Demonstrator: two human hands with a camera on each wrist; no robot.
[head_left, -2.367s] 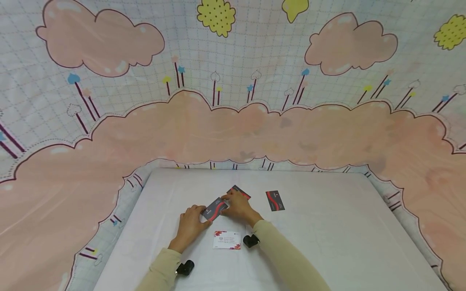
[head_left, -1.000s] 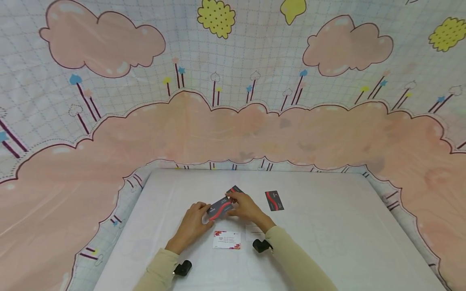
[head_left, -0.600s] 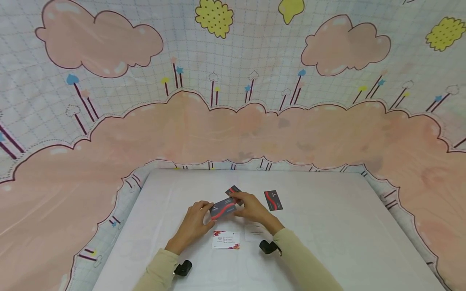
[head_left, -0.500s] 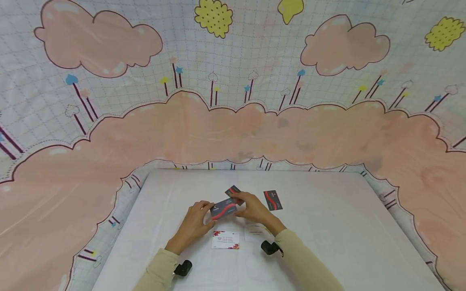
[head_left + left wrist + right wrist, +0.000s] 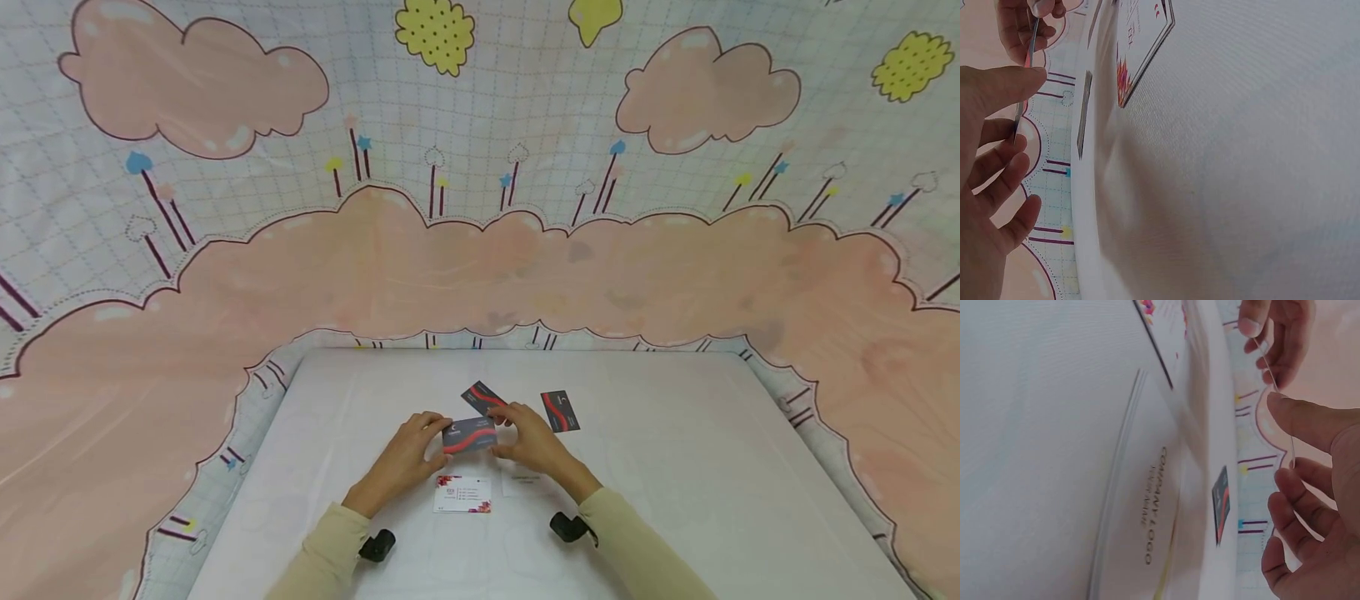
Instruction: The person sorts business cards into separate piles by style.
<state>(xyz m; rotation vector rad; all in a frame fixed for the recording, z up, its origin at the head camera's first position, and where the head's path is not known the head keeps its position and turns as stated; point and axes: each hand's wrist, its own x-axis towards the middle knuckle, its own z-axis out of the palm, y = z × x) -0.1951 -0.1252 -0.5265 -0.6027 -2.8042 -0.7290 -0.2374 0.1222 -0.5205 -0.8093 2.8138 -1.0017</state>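
Both hands hold one dark grey card with a red wave just above the white table. My left hand pinches its left end and my right hand pinches its right end. In the left wrist view the card shows edge-on between the thumb and fingers of my left hand. The right wrist view also shows it as a thin edge, pinched by my right hand.
Two more dark cards lie flat beyond the hands. A white card with red flowers and a pale white card printed "COMPANY LOGO" lie nearer me. A cloud-patterned cloth hangs behind the table.
The held card has turned from slanted to nearly level and shifted slightly right. My right arm swung outward, uncovering the pale white card on the table.
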